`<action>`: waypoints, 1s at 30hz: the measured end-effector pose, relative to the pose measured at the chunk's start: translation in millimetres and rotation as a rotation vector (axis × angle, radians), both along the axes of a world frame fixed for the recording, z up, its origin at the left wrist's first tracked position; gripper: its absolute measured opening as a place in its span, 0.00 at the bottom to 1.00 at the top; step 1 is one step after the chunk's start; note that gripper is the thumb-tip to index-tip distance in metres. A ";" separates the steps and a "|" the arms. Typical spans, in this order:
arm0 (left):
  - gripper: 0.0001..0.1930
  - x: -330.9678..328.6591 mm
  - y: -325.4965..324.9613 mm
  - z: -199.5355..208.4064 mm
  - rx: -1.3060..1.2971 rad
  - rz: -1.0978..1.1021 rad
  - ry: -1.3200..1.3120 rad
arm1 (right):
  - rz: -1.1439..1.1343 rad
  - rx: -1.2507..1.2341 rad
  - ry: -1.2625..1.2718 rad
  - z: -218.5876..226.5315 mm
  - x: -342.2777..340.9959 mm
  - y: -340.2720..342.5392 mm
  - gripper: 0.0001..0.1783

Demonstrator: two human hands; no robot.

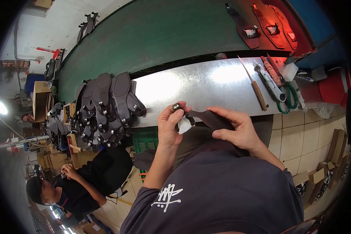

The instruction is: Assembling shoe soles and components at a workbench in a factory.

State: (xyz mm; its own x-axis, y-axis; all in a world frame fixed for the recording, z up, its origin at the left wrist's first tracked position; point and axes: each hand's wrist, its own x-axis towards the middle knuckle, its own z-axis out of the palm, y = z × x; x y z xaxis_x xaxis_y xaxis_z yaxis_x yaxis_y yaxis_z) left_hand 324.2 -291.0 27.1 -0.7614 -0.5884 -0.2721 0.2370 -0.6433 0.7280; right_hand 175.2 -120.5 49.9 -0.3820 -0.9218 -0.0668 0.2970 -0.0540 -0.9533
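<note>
Above my lap, a dark brown sandal insole spans both hands. My left hand is closed on one end, where a dark strap with a small metal buckle and a crumpled white wrapping show by the thumb and fingers. The other end lies in my right hand, fingers over its far edge and thumb along the near side. To the left, a pile of similar insoles with buckled straps overlaps the metal table edge.
An awl, a box cutter and green-handled scissors lie right on the metal tabletop. Beyond it, several insoles rest on the green conveyor belt, some under red light. A co-worker sits at lower left. Open cartons stand right.
</note>
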 end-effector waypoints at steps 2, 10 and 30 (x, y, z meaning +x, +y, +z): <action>0.13 0.5 0.3 -8.1 -0.035 0.047 -0.044 | -0.047 -0.017 0.067 -1.9 2.8 -1.1 0.30; 0.21 -7.7 0.5 4.0 -0.015 -0.086 0.009 | -0.216 0.001 0.284 -1.8 1.3 -2.5 0.24; 0.16 -8.3 3.1 1.6 -0.102 -0.130 0.111 | -0.253 -0.104 0.443 -2.3 3.5 -7.8 0.20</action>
